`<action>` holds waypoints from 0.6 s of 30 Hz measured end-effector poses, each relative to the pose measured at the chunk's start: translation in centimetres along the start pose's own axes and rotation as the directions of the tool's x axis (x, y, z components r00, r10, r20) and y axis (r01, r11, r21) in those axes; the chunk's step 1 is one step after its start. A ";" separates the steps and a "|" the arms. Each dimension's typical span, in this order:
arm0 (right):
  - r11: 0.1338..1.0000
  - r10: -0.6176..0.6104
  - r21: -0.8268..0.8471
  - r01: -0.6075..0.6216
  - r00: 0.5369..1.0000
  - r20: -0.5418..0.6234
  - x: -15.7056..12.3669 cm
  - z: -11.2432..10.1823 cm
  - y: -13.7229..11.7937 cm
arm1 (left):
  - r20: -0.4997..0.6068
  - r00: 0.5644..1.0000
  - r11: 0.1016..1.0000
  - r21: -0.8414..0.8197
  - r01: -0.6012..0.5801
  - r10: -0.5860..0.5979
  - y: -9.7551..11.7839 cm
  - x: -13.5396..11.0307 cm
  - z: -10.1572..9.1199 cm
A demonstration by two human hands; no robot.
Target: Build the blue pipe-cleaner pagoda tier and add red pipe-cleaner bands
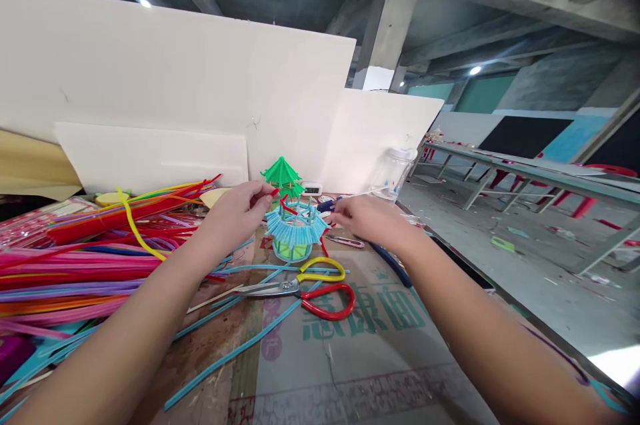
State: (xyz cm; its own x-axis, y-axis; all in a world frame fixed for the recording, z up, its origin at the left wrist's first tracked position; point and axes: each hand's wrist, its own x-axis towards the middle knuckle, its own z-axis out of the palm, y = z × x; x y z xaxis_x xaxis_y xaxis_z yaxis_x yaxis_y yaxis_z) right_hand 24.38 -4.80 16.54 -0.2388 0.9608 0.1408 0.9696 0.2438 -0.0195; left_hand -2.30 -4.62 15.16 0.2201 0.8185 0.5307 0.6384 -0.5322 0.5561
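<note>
A small pavilion model (pixel 295 228) made of pipe cleaners stands on the table, with a blue fringed roof, a green top roof (pixel 283 173) and a green base. My left hand (pixel 239 210) is at its left side, fingers pinched on a short red pipe cleaner piece (pixel 286 206) by the model. On the model's right, my right hand (pixel 364 217) has its fingers curled close to the blue roof's edge; what they hold is hidden.
Scissors (pixel 306 286) with one yellow and one red handle lie in front of the model. A big pile of coloured pipe cleaners (pixel 75 258) fills the left. White boards (pixel 175 78) stand behind. A clear jar (pixel 395 172) sits at the back right; the table edge (pixel 500 292) runs along the right.
</note>
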 end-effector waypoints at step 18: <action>0.934 0.283 0.206 -0.293 0.956 0.077 10.4 12.5 8.3 | 0.096 0.991 0.974 -0.200 0.108 -0.091 -0.2 -0.5 0.4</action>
